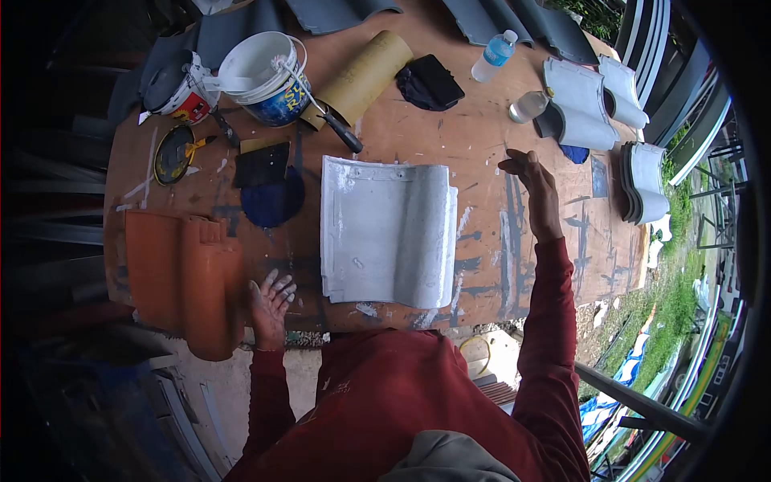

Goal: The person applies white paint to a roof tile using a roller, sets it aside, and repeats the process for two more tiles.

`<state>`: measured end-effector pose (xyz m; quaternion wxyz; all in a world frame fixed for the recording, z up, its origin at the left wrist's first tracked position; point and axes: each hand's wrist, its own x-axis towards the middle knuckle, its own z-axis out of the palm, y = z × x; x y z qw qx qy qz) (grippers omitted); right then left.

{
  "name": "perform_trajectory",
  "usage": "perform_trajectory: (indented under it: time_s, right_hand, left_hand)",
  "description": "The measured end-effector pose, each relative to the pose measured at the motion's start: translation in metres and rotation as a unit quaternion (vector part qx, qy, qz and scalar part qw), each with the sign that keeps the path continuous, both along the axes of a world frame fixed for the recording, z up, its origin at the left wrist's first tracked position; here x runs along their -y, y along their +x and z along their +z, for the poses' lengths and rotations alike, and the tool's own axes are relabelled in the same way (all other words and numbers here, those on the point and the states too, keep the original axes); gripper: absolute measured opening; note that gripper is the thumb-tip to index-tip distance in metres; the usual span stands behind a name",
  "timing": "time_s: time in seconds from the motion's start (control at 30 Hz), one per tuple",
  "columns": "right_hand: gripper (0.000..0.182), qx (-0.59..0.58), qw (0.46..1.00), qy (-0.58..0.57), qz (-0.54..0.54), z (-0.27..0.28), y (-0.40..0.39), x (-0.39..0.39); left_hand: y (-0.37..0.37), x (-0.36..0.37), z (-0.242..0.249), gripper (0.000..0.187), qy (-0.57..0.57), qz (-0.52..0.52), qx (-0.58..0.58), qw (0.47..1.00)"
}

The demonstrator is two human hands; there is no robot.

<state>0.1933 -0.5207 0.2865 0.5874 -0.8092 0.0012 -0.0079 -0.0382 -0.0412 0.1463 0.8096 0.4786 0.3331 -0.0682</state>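
A roof tile coated in white (377, 233) lies on the wooden table in front of me, with patchy paint at its upper left corner. My left hand (273, 305) is open at the table's near edge, fingers spread and dusted with white, close beside an orange clay roof tile (181, 269). That orange tile juts over the near edge. To the right of the white tile, my right hand (536, 193) hovers with its fingers stretched out and nothing in them. Neither hand touches the white tile.
A paint bucket (281, 108) with a black-handled tool (344, 132) stands at the back left, near a smaller paint can (181, 92). Behind lies a yellowish curved tile (369, 72). Bottles (494, 58) and grey tiles (578, 96) sit at the back right. A dark pad (263, 165) overlaps a blue disc (273, 201).
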Motion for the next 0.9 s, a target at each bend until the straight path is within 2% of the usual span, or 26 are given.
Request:
perform_trajectory:
  time_s: [0.03,0.1,0.23,0.3,0.37,0.47,0.6,0.7,0.77,0.8,0.83,0.87,0.9]
  right_hand:
    - [0.08,-0.044,0.997,-0.059,-0.005,-0.04,0.018,0.007]
    - [0.085,-0.11,0.991,-0.075,-0.005,-0.084,0.041,0.002]
    - [0.087,-0.145,0.986,-0.081,0.024,-0.128,0.07,-0.025]
    - [0.084,-0.185,0.979,-0.053,0.064,-0.14,0.073,-0.034]
    - [0.076,-0.226,0.972,-0.03,0.051,-0.132,0.072,-0.04]
    - [0.063,-0.204,0.977,0.062,0.012,-0.146,0.064,-0.038]
    - [0.06,-0.183,0.974,0.127,-0.047,-0.132,0.044,-0.023]
    - [0.064,-0.16,0.975,0.137,-0.068,-0.101,0.014,-0.002]
    - [0.073,-0.113,0.982,0.112,-0.104,-0.083,-0.004,0.016]
    - [0.086,-0.13,0.983,0.098,-0.089,-0.072,-0.012,0.028]
    - [0.086,-0.123,0.982,0.1,-0.105,-0.064,-0.019,0.036]
    - [0.09,-0.107,0.98,0.107,-0.128,-0.058,-0.026,0.043]
    - [0.093,-0.091,0.978,0.112,-0.149,-0.053,-0.032,0.052]
  left_hand:
    - [-0.017,0.012,-0.03,0.088,-0.034,0.009,-0.045,0.998]
    - [-0.035,0.035,-0.058,0.089,-0.075,0.003,-0.082,0.994]
    - [-0.033,0.056,-0.067,0.09,-0.137,0.009,-0.106,0.985]
    - [-0.03,0.059,-0.073,0.095,-0.158,-0.037,-0.067,0.985]
    - [-0.032,0.063,-0.073,0.094,-0.143,-0.035,-0.085,0.986]
    - [-0.029,0.065,-0.064,0.098,-0.122,0.004,-0.095,0.988]
    - [-0.02,0.061,-0.062,0.101,-0.129,-0.01,-0.094,0.987]
    - [-0.003,0.067,-0.056,0.102,-0.105,-0.024,-0.063,0.992]
    - [0.012,0.075,-0.049,0.107,-0.097,-0.08,-0.036,0.991]
    - [0.022,0.082,-0.046,0.109,-0.079,-0.096,-0.023,0.992]
    - [0.033,0.089,-0.043,0.111,-0.061,-0.114,-0.009,0.992]
    - [0.04,0.105,-0.043,0.102,-0.035,-0.094,-0.007,0.995]
    - [0.047,0.117,-0.044,0.102,-0.036,-0.109,-0.003,0.993]
